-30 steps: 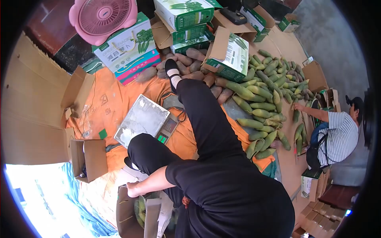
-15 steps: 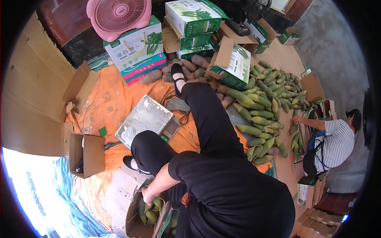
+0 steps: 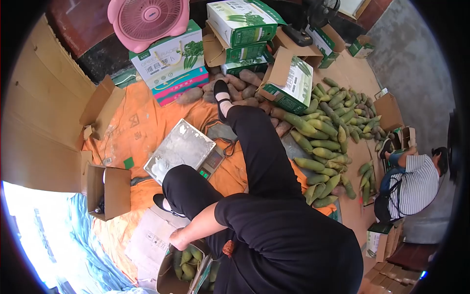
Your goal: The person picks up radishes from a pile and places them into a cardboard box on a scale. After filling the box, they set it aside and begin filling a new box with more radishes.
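Observation:
My left hand (image 3: 179,239) is at the upper rim of an open cardboard box (image 3: 168,274) by my bent left leg. Its fingers are too small and partly hidden, so whether they grip anything does not show. Inside that box lie several green radishes (image 3: 188,270). My right hand is out of sight. A flat cardboard flap (image 3: 152,240) spreads beside the box. Past my knee, a metal-topped scale (image 3: 180,149) with a lit green display stands on an orange sheet (image 3: 125,130).
Many green radishes (image 3: 325,144) are heaped to the right, with reddish-brown roots (image 3: 249,77) behind my foot. Printed cartons (image 3: 242,22) and a pink fan (image 3: 148,22) stand at the back. A person in a striped shirt (image 3: 416,181) crouches at right. A small open box (image 3: 116,193) stands left.
My left hand has drawn back slightly from over the radishes to the box's rim. The person at right has pulled an outstretched arm in from the radish heap.

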Action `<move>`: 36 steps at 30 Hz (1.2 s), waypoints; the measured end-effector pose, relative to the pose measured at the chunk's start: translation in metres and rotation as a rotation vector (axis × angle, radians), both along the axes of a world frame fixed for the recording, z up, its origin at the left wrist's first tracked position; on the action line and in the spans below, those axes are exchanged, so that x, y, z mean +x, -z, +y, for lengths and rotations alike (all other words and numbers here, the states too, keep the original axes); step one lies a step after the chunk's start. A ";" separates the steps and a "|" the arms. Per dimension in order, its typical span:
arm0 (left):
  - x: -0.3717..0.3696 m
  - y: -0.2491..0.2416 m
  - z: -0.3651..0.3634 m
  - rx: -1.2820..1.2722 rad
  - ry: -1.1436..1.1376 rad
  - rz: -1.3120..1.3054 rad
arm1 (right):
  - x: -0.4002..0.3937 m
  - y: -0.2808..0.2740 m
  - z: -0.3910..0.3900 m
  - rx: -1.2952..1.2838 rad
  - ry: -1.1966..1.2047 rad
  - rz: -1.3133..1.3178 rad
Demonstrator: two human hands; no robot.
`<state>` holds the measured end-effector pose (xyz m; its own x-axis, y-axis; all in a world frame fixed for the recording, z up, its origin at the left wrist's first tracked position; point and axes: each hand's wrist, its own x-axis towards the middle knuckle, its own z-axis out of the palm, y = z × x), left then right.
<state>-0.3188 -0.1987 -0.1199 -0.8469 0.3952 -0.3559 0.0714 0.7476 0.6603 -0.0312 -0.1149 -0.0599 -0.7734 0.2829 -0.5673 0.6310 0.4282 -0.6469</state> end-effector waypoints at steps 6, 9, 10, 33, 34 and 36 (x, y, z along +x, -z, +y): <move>-0.013 -0.045 -0.045 -0.155 0.012 0.377 | -0.008 0.014 0.023 0.009 0.058 0.322; -0.009 -0.096 -0.054 -0.042 0.175 0.667 | 0.021 -0.011 0.048 -0.034 0.135 0.567; -0.003 -0.113 -0.047 0.056 0.278 0.679 | 0.034 -0.018 0.059 -0.036 0.191 0.710; 0.605 -0.401 0.151 0.351 3.063 0.109 | 0.514 0.024 0.051 -0.106 1.783 0.499; 0.614 -0.405 0.149 0.351 3.091 0.110 | 0.515 0.032 0.047 -0.125 1.802 0.509; 0.623 -0.406 0.150 0.330 3.106 0.108 | 0.515 0.041 0.047 -0.127 1.806 0.432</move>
<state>0.3039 -0.0488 0.2858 0.9118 -0.3613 -0.1953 -0.1901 -0.7927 0.5792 0.4839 -0.0675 -0.1013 0.2995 0.8007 -0.5187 0.0139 -0.5473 -0.8368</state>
